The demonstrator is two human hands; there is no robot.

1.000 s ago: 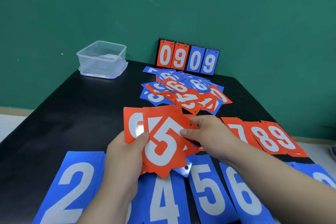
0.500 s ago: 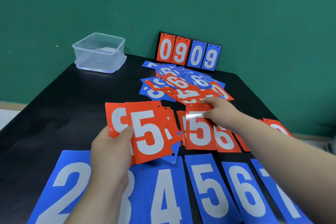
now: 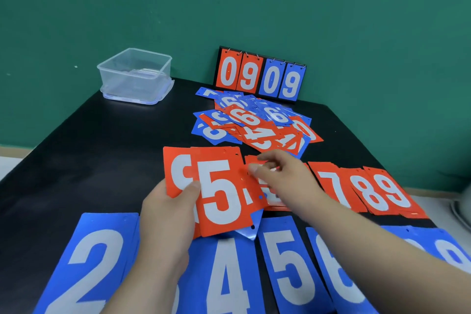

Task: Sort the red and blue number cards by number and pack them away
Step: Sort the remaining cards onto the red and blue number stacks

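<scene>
My left hand (image 3: pixel 168 219) grips a fan of red number cards (image 3: pixel 219 191) with a 5 on top, and a blue card corner pokes out underneath. My right hand (image 3: pixel 280 176) hovers, blurred, with loosely curled fingers at the fan's right edge. It is above red cards (image 3: pixel 274 202) that lie on the table. To the right, red 7 (image 3: pixel 334 186), 8 (image 3: pixel 369 194) and 9 (image 3: pixel 392 194) lie in a row. Blue 2 (image 3: pixel 86 262), 4 (image 3: pixel 229 283), 5 (image 3: pixel 288 262) and 6 (image 3: pixel 336 275) form the near row. A mixed loose pile (image 3: pixel 254 122) lies behind.
A clear plastic container (image 3: pixel 135 76) stands at the back left of the black table (image 3: pixel 102 148). A flip scoreboard reading 0909 (image 3: pixel 260 76) stands against the green wall. More blue cards (image 3: pixel 446 245) lie partly hidden by my right forearm.
My right hand took a red 5 from the fan, laid it in the red row on the table, then came back to the fan's right edge. My left hand kept its hold.
</scene>
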